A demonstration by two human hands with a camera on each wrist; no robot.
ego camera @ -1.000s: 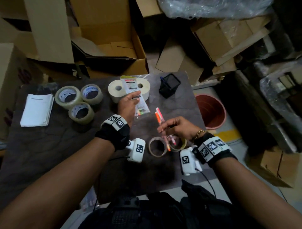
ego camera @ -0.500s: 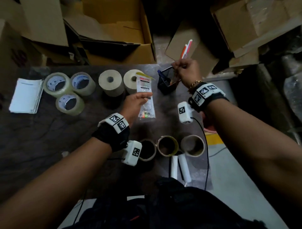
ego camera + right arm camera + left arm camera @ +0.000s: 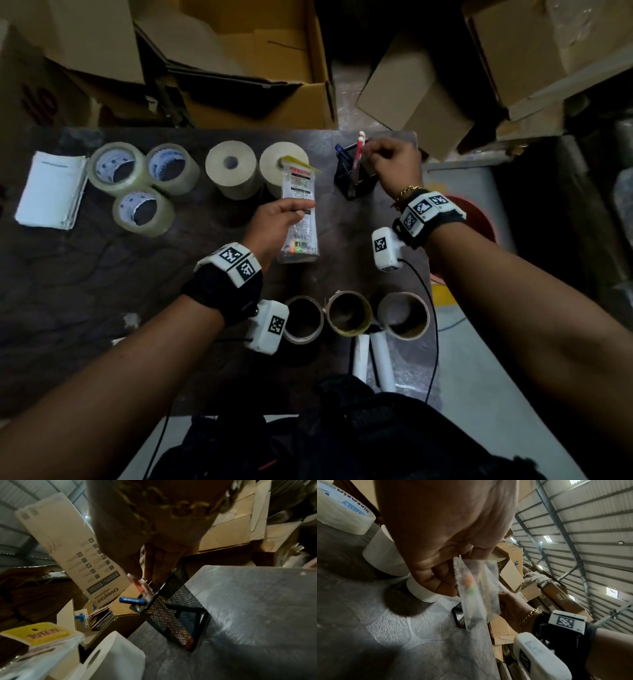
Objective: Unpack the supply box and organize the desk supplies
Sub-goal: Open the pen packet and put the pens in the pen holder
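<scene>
My left hand [image 3: 287,209] [image 3: 447,582] holds a clear plastic packet [image 3: 298,219] [image 3: 477,588] with a yellow header above the middle of the dark table [image 3: 85,291]. A few coloured pens show at the packet's lower end. At the back right stands a black mesh pen holder [image 3: 356,178] [image 3: 175,609]. My right hand [image 3: 371,152] [image 3: 145,574] pinches the tops of two orange-red pens [image 3: 359,150] [image 3: 142,588], which stand upright inside the holder. A blue pen [image 3: 339,150] [image 3: 133,600] leans in the holder's far corner.
Three clear tape rolls [image 3: 137,178] and a white paper stack [image 3: 51,192] lie at the left. Two white paper rolls [image 3: 231,168] stand behind the packet. Three brown tape rolls [image 3: 346,315] and two white tubes [image 3: 373,359] sit near the front edge. Open cardboard boxes [image 3: 257,68] crowd the far side.
My right hand carried the orange-red pens from the table's middle to the mesh holder and lowered them into it. My left hand kept the packet in about the same spot.
</scene>
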